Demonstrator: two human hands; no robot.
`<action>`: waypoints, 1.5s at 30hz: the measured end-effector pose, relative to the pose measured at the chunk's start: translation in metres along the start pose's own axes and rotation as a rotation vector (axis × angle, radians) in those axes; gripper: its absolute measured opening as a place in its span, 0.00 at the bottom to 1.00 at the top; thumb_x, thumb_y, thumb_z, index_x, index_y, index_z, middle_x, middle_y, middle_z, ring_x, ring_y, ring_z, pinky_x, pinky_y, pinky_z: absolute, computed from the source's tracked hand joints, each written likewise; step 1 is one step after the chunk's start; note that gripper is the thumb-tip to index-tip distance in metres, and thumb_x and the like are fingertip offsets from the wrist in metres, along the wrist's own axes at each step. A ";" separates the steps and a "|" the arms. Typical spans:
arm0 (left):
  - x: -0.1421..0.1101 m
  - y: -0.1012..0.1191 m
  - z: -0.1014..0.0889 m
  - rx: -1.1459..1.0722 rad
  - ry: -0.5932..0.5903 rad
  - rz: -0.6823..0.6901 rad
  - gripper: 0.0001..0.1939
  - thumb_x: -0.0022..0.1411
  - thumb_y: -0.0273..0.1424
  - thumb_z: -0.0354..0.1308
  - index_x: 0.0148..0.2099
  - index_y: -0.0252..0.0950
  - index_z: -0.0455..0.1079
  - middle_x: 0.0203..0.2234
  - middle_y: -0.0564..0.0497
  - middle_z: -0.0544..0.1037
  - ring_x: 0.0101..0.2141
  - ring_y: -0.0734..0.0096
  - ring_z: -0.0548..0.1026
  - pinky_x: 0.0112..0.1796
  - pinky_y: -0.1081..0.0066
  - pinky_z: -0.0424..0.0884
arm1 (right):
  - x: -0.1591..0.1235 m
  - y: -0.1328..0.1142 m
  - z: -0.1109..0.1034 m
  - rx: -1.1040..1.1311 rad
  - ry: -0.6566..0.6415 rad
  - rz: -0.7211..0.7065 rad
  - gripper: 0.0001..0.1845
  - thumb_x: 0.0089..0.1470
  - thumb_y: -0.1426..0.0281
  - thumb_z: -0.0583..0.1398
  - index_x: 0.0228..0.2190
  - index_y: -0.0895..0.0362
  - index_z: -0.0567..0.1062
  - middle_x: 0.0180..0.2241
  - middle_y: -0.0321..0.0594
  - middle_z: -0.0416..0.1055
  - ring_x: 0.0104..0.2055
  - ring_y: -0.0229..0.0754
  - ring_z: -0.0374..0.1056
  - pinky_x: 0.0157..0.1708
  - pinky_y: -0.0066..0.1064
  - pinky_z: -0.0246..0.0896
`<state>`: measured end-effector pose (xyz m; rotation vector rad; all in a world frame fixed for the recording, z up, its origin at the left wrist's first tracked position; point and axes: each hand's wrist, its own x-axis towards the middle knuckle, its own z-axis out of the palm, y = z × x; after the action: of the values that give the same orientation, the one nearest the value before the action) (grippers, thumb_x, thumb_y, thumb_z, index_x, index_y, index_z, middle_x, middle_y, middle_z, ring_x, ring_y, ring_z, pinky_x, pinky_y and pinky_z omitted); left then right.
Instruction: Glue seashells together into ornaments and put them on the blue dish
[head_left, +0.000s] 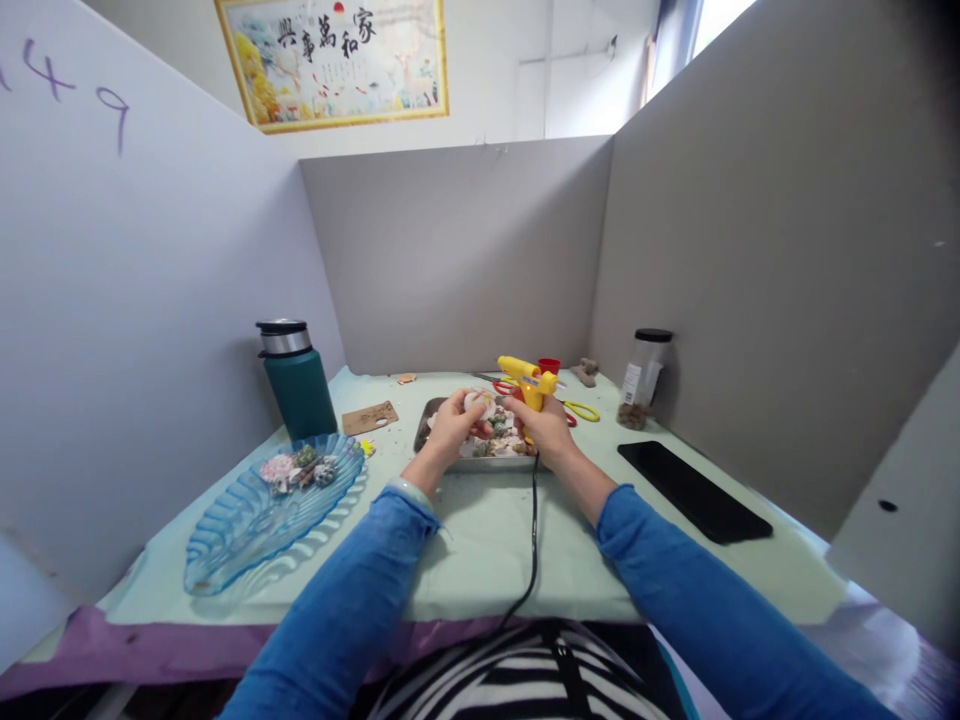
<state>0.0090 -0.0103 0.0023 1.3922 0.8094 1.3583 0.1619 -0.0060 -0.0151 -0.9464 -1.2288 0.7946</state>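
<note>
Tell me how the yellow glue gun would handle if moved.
The glue gun is probably stiff and fairly light, since it looks like moulded plastic. Its thin, curving black cord likely flexes and could tug.

Partition (172,250) left of the left hand (455,425): handwritten "49", cut-off stroke preceding. Picture (337,65) beyond and above that hand: "家和萬事興", right to left; smaller script illegible. Jar (646,375) right of the right hand (546,428): label (632,384) illegible.
</note>
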 end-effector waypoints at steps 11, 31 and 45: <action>0.003 -0.005 -0.003 0.102 -0.147 0.032 0.20 0.52 0.39 0.63 0.44 0.32 0.68 0.31 0.50 0.75 0.23 0.75 0.74 0.23 0.76 0.70 | 0.003 0.008 0.001 -0.020 0.042 -0.045 0.18 0.42 0.58 0.65 0.31 0.57 0.73 0.17 0.31 0.64 0.16 0.34 0.57 0.15 0.26 0.52; -0.002 0.001 0.002 0.052 -0.181 -0.014 0.18 0.55 0.39 0.62 0.41 0.31 0.67 0.32 0.47 0.74 0.26 0.70 0.75 0.22 0.71 0.73 | 0.003 0.009 0.002 -0.089 0.069 -0.046 0.18 0.42 0.59 0.64 0.32 0.59 0.74 0.19 0.33 0.69 0.16 0.34 0.60 0.16 0.27 0.54; -0.003 0.000 0.006 0.093 -0.110 0.037 0.17 0.54 0.42 0.61 0.37 0.34 0.66 0.26 0.51 0.73 0.20 0.76 0.71 0.20 0.75 0.69 | 0.000 0.002 0.002 -0.144 0.037 -0.071 0.13 0.43 0.61 0.63 0.27 0.59 0.74 0.16 0.33 0.66 0.18 0.36 0.60 0.19 0.27 0.55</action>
<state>0.0146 -0.0142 0.0020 1.5476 0.7859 1.2733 0.1598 -0.0052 -0.0165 -1.0236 -1.2937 0.6367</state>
